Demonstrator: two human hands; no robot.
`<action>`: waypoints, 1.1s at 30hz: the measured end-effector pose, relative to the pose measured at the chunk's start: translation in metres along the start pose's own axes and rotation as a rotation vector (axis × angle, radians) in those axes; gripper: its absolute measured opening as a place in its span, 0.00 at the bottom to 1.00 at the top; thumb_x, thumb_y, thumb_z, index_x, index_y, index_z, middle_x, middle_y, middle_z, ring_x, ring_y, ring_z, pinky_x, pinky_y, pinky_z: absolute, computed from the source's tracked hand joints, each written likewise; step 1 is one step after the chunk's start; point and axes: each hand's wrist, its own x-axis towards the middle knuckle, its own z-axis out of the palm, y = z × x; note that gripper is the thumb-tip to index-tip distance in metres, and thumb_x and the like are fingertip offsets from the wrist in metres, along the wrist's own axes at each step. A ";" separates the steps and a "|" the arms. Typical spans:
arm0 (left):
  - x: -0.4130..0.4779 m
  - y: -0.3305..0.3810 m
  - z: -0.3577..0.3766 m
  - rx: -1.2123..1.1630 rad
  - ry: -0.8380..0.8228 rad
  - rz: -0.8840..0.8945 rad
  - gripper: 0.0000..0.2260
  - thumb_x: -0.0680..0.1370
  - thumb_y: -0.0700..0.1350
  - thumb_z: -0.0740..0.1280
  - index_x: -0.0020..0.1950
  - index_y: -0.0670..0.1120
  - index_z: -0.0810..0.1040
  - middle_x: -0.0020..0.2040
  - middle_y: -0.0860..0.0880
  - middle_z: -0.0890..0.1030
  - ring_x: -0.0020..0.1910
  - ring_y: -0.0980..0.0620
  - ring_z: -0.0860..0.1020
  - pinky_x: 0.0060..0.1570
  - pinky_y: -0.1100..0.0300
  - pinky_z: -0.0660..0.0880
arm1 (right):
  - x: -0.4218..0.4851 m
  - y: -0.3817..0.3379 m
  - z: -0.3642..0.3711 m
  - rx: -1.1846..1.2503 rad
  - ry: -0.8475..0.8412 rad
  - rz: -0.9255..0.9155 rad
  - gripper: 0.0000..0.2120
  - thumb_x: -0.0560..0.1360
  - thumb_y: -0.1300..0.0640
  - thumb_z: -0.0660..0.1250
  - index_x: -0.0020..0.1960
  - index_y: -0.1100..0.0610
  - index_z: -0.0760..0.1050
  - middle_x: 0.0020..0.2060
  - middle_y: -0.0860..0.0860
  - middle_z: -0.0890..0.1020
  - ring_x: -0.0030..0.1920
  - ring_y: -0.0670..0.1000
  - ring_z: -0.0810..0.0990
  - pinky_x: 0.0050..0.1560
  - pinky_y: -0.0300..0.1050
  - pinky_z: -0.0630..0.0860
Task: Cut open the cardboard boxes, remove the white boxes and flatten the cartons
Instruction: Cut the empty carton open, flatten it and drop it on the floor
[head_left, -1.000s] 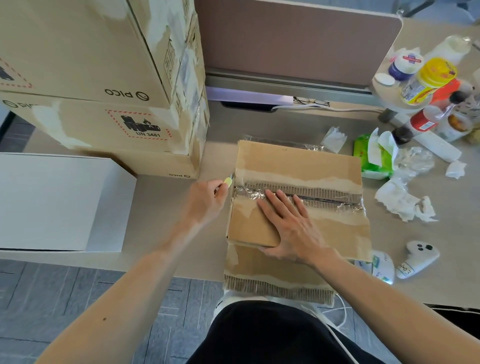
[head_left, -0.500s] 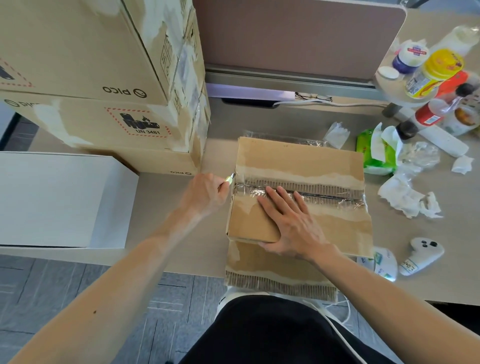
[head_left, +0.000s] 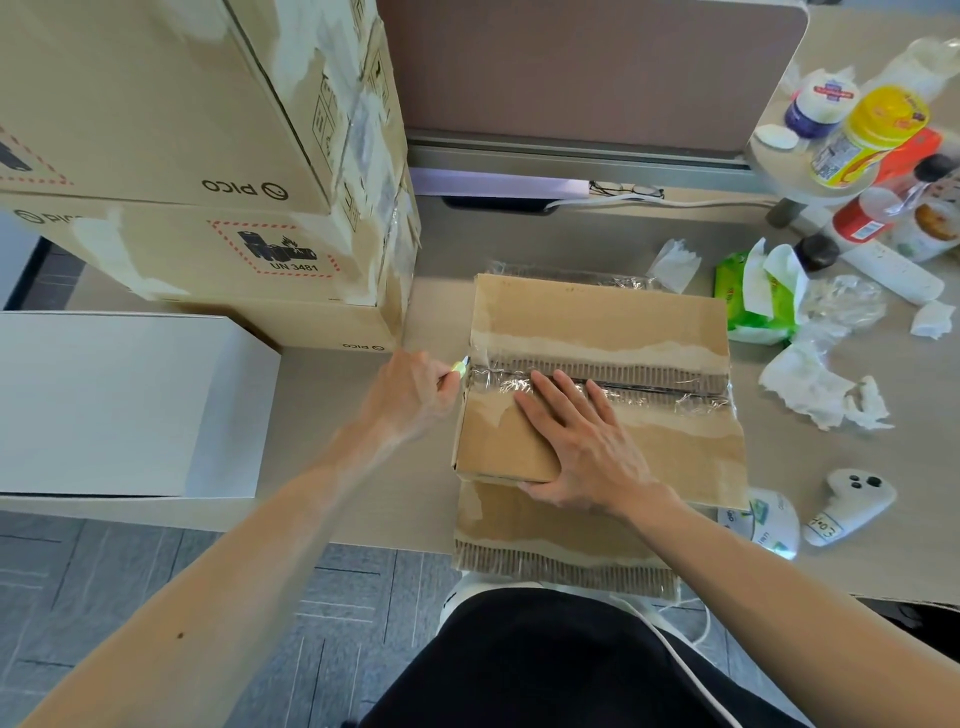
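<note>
A brown cardboard box (head_left: 613, 317) lies on the desk in front of me, its top seam covered in clear tape (head_left: 675, 389). My left hand (head_left: 410, 395) grips a small yellow-green cutter (head_left: 460, 367) whose tip touches the left end of the taped seam. My right hand (head_left: 582, 447) lies flat on the near flap, fingers straight and spread, thumb at the flap's near edge. A white box (head_left: 119, 405) stands at the left on the desk. Stacked PICO cartons (head_left: 182, 156) rise behind it.
At the right lie crumpled tissues (head_left: 815, 389), a green wipes pack (head_left: 748, 301), a white controller (head_left: 852, 504) and bottles on a small round stand (head_left: 795, 176). A partition panel (head_left: 587, 78) closes off the back. The desk (head_left: 337, 415) ends just near me, above grey floor.
The view shifted slightly. My left hand and cutter stay at the seam's left end, and my right hand keeps pressing the flap.
</note>
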 end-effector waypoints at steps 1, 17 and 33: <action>-0.002 0.000 0.001 0.002 -0.006 -0.001 0.23 0.79 0.41 0.63 0.27 0.45 0.55 0.25 0.47 0.56 0.28 0.47 0.55 0.27 0.55 0.52 | 0.000 0.000 0.000 -0.002 -0.002 0.000 0.50 0.67 0.26 0.58 0.80 0.48 0.48 0.80 0.51 0.49 0.80 0.56 0.48 0.78 0.60 0.44; -0.027 0.000 0.014 0.085 -0.048 0.040 0.24 0.79 0.49 0.61 0.25 0.44 0.59 0.22 0.49 0.60 0.24 0.47 0.60 0.26 0.56 0.53 | 0.002 0.001 0.000 -0.011 -0.006 -0.003 0.50 0.66 0.27 0.58 0.80 0.50 0.50 0.80 0.52 0.50 0.79 0.57 0.48 0.77 0.62 0.46; -0.056 -0.042 0.021 -0.439 0.135 -0.312 0.16 0.81 0.48 0.62 0.39 0.41 0.81 0.29 0.41 0.78 0.26 0.50 0.72 0.29 0.59 0.65 | 0.001 0.002 -0.001 0.047 0.011 -0.001 0.50 0.66 0.24 0.55 0.80 0.50 0.49 0.80 0.50 0.51 0.80 0.54 0.44 0.78 0.60 0.44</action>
